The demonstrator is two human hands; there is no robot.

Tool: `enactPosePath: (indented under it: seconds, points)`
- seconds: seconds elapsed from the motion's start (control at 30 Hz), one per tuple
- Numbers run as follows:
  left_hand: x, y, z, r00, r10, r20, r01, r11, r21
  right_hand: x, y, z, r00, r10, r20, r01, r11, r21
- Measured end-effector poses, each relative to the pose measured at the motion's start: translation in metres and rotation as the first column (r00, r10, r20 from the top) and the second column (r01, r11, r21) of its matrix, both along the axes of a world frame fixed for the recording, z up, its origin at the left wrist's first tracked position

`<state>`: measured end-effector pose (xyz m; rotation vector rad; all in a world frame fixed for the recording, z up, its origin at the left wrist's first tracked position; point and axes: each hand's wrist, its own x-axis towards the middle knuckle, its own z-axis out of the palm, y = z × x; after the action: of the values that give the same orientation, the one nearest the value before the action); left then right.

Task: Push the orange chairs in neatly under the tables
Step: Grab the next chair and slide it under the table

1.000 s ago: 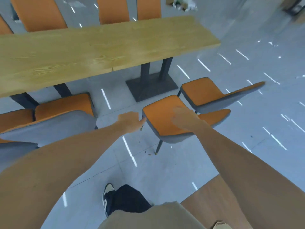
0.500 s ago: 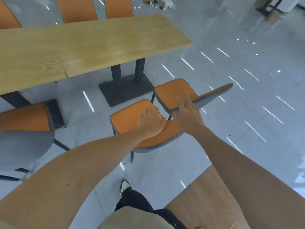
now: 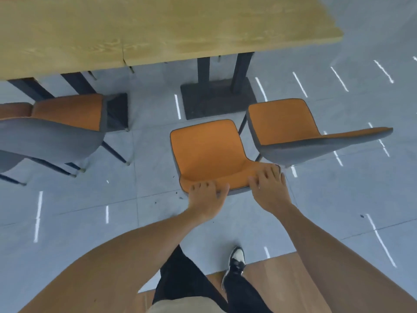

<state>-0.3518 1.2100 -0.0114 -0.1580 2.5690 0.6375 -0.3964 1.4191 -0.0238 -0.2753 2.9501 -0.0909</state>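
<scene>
Both my hands clamp the top edge of the middle chair's (image 3: 207, 152) backrest: left hand (image 3: 206, 197) on its left part, right hand (image 3: 269, 190) at its right corner, fingers curled over the orange face. That chair stands out from the table (image 3: 158, 28), short of the table's base (image 3: 216, 98). Another chair (image 3: 291, 127) sits just right of it, a third (image 3: 56, 129) well to its left.

The table (image 3: 158, 30) has a pale wood-grain top, matt, on dark matt metal-looking legs. The middle chair (image 3: 207, 152) has a smooth orange seat that looks like leatherette, with a grey shell behind. The floor (image 3: 90, 211) is grey tile, glossy enough to mirror ceiling lights.
</scene>
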Motion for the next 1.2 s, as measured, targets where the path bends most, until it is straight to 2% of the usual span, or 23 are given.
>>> enactPosePath:
  seconds: [0.1, 0.23, 0.3, 0.4, 0.53, 0.8, 1.2]
  points:
    - [-0.006, 0.013, -0.010, 0.989, 0.139, -0.056, -0.142, 0.988, -0.056, -0.014, 0.010, 0.001, 0.999, 0.024, 0.032, -0.023, 1.000, -0.015]
    - [-0.015, 0.026, -0.014, 0.983, 0.174, -0.054, -0.180, 0.972, -0.150, -0.045, 0.011, 0.009, 0.984, 0.168, 0.062, -0.172, 0.982, 0.073]
    - [-0.024, 0.028, -0.016, 0.980, 0.191, -0.052, -0.197, 0.967, -0.164, -0.057, 0.017, -0.005, 0.975, 0.200, 0.100, -0.200, 0.980, -0.006]
    - [-0.036, 0.023, -0.026, 0.991, 0.109, -0.076, -0.123, 0.969, -0.214, -0.064, 0.020, -0.026, 0.978, 0.198, 0.062, -0.187, 0.971, -0.148]
    - [-0.062, 0.010, -0.029, 0.994, 0.045, -0.098, -0.068, 0.967, -0.244, -0.086, 0.008, -0.026, 0.986, 0.166, -0.034, -0.169, 0.967, -0.191]
    - [-0.187, -0.040, -0.033, 0.990, 0.012, -0.139, -0.047, 0.967, -0.251, -0.199, -0.042, -0.027, 0.994, 0.090, 0.064, -0.080, 0.988, -0.135]
    - [-0.331, -0.080, -0.038, 0.987, -0.035, -0.160, -0.012, 0.959, -0.282, -0.338, -0.080, -0.036, 0.998, 0.035, 0.056, -0.031, 0.997, -0.065]
